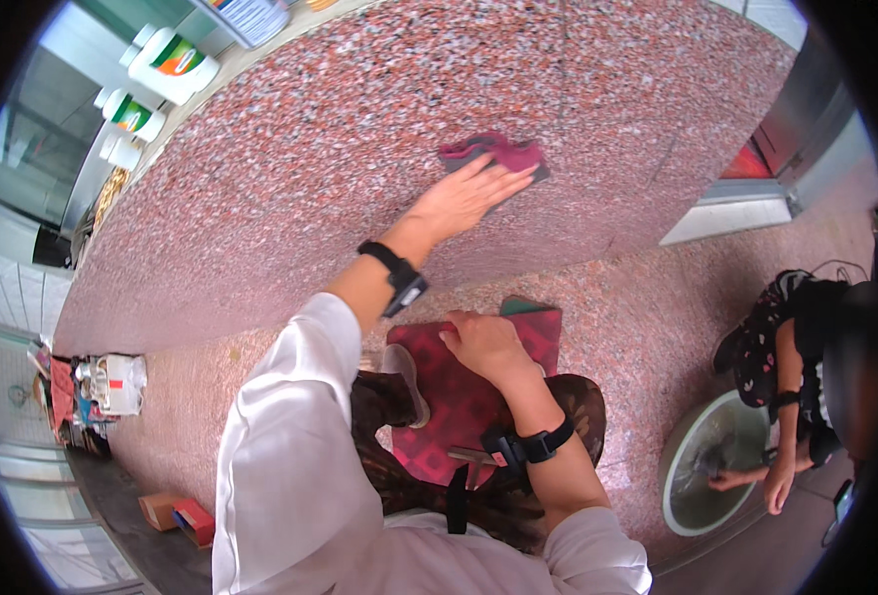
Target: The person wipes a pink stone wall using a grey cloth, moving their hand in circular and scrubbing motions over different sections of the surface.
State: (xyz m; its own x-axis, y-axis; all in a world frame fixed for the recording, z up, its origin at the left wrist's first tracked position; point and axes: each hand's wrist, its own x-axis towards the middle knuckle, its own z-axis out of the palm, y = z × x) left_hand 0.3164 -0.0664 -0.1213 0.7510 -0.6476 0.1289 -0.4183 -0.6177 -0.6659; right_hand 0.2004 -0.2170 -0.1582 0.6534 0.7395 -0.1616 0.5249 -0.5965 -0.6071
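My left hand (468,193) lies flat with its fingers over a folded maroon and grey cloth (509,155), pressing it against the speckled red granite wall (349,134). The cloth's underside is hidden. Nearer my body, my right hand (487,343) is loosely curled above a dark red patterned mat (446,401). Nothing shows in its fingers, though the palm faces away from view. Both wrists wear black bands with small devices. Under the right forearm, a strap hangs by a small metal bar (472,454).
White bottles (178,67) with green and orange labels line the ledge at upper left. At right, another person (781,372) reaches into a round basin (673,476) of water. Bags and goods (111,383) and small red boxes (193,520) stand on the left.
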